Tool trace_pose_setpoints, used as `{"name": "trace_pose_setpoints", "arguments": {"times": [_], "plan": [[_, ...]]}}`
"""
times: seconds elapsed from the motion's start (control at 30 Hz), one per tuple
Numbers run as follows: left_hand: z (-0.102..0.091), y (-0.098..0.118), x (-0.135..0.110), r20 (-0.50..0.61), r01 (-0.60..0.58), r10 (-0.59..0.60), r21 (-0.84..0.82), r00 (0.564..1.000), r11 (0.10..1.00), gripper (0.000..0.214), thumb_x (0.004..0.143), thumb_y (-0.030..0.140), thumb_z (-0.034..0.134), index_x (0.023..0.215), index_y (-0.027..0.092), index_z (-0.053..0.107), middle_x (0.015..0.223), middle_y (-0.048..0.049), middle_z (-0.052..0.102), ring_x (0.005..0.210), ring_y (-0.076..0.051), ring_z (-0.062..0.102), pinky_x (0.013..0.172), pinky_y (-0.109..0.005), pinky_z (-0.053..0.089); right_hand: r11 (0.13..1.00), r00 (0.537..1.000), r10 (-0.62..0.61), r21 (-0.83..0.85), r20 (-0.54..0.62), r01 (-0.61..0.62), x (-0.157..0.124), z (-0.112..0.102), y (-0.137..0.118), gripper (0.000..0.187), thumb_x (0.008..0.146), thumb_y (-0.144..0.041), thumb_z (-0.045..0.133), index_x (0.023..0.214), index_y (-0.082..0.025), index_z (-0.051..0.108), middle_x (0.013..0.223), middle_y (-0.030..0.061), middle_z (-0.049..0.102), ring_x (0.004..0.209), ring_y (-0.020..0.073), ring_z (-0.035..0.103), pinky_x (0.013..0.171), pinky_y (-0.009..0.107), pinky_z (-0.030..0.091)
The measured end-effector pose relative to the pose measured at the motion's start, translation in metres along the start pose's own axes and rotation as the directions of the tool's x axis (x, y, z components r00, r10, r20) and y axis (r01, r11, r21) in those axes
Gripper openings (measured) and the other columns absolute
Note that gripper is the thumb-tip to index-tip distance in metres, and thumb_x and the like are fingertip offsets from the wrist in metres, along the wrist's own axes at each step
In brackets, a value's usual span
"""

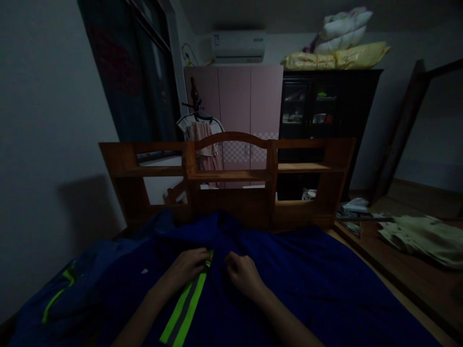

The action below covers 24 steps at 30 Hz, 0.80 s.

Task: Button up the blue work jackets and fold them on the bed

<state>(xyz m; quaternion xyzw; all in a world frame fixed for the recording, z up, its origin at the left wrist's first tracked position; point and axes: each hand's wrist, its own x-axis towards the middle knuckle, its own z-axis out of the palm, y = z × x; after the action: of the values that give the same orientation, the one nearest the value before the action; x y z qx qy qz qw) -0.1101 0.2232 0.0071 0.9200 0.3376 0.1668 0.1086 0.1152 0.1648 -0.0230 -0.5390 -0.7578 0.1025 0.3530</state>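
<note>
A dark blue work jacket (pixel 289 279) lies spread across the bed, its exact outline hard to make out in the dim light. Down its middle left runs a yellow-green and grey reflective strip (pixel 186 308). My left hand (pixel 190 265) is curled over the upper end of that strip, with its fingers closed on the cloth. Just to the right, my right hand (pixel 244 272) is closed in a pinch on the blue fabric, its fingertips partly hidden. A small white mark (pixel 144 271) shows on the cloth left of my left hand.
Another blue garment with yellow-green piping (pixel 58 294) lies at the left by the wall. Beyond the cloth stands a wooden headboard with shelves (pixel 231 176). Folded pale cloth (pixel 423 236) lies at the right. Behind are a pink wardrobe (pixel 235 96) and clothes on a rack (pixel 200 130).
</note>
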Motion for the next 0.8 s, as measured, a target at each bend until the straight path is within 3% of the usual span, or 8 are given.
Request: {"name": "trace_pose_setpoints", "arguments": {"times": [0.3,0.6,0.8], "plan": [[0.008,-0.009,0.004,0.029,-0.025,0.028,-0.105,0.999,0.994,0.019,0.079,0.024,0.061,0.093,0.028,0.072,0.092,-0.0002,0.067,0.086,-0.016,0.063,0.076,-0.022,0.042,0.999,1.0,0.003,0.042,0.009,-0.003,-0.002,0.002,0.001,0.022,0.08,-0.013,0.046,0.092,-0.025,0.062,0.065,-0.0024,0.063,0.059,0.0124,0.058,0.056,0.019,0.031],[0.015,0.016,0.006,-0.24,-0.034,-0.019,-0.212,0.971,0.977,0.03,0.069,0.005,0.05,0.089,0.021,0.067,0.09,-0.0027,0.062,0.086,-0.015,0.059,0.077,-0.024,0.043,1.0,0.999,-0.019,0.023,0.031,0.018,-0.003,-0.006,-0.008,0.017,0.085,-0.023,0.048,0.097,-0.024,0.06,0.065,-0.0028,0.064,0.06,0.0125,0.06,0.057,0.02,0.031],[0.018,0.026,0.006,-0.279,0.008,-0.062,-0.191,0.958,0.981,0.032,0.066,0.004,0.046,0.086,0.021,0.063,0.087,-0.0023,0.061,0.084,-0.016,0.058,0.078,-0.026,0.043,0.998,0.997,-0.046,-0.047,0.064,0.049,-0.006,-0.007,-0.019,0.027,0.086,-0.044,0.053,0.103,-0.025,0.06,0.073,-0.0011,0.068,0.07,0.0147,0.064,0.059,0.021,0.032]]}}
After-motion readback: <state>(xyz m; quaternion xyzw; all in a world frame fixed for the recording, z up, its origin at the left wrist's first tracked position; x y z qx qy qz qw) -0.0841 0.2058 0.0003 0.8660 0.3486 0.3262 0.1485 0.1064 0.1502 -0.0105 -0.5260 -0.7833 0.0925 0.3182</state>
